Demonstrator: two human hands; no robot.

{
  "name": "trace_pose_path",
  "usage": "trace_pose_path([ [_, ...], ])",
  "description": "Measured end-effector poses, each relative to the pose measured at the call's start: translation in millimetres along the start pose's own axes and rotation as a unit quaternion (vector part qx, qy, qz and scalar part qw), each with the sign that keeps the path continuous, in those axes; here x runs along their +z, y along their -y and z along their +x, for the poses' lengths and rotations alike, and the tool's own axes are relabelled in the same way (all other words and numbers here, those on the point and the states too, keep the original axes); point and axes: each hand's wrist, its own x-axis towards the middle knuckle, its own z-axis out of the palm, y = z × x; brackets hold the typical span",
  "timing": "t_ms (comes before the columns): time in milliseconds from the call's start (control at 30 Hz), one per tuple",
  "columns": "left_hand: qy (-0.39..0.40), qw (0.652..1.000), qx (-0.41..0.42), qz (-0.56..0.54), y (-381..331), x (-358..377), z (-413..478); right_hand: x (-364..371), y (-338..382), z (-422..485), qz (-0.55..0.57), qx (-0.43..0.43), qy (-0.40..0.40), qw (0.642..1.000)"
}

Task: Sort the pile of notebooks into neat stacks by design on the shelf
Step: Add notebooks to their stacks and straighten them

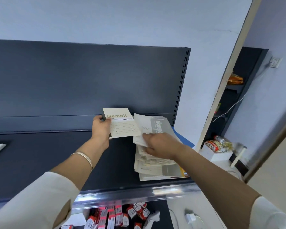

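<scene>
A cream notebook stack (122, 123) with "Gambit" on the top cover stands at the back of the dark shelf (40, 154). My left hand (101, 128) grips its left edge. To the right lies a loose pile of notebooks (155, 164), fanned out toward the shelf's front edge. On top of the pile is a grey-and-white notebook (153, 126), tilted. My right hand (157, 144) holds the near corner of that top notebook, fingers curled round its edge.
The shelf's dark back panel (89, 80) rises behind the stacks. Under the shelf lip, red-and-white boxes (116, 215) fill a lower level. A white block with snack packets (216, 146) stands right of the shelf. A blue sheet (183, 138) lies under the pile.
</scene>
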Motion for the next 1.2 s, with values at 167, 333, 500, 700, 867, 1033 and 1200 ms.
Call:
trace_pose_path([
  [167, 0.009, 1.000, -0.012, -0.010, -1.4, -3.8, -3.0, -11.9, -10.1, -11.6, 0.142, 0.019, 0.038, 0.989],
  [333, 0.012, 0.999, -0.017, -0.030, -11.6, -7.5, -6.3, -16.7, -18.1, -16.2, 0.221, 0.119, -0.049, 0.967],
  [500, 0.015, 1.000, -0.018, -0.020, -12.4, -12.0, -7.4, -23.8, -24.6, -18.9, 0.309, 0.250, -0.226, 0.889],
  [700, 0.045, 0.999, -0.006, 0.004, -12.6, 1.3, -17.5, -34.0, -18.8, -23.8, 0.325, 0.236, -0.273, 0.874],
  [867, 0.026, 0.999, -0.008, 0.046, -6.6, 3.5, -12.9, -19.3, -5.0, -20.3, 0.196, 0.091, 0.015, 0.976],
  [1033, 0.025, 0.997, -0.031, 0.069, 3.6, -1.0, -10.5, -16.6, -16.0, -19.1, 0.355, 0.196, -0.040, 0.913],
  [1200, 0.060, 0.996, -0.043, 0.053, 4.6, -3.7, -15.8, -2.7, -26.7, -4.9, 0.316, 0.311, 0.026, 0.896],
])
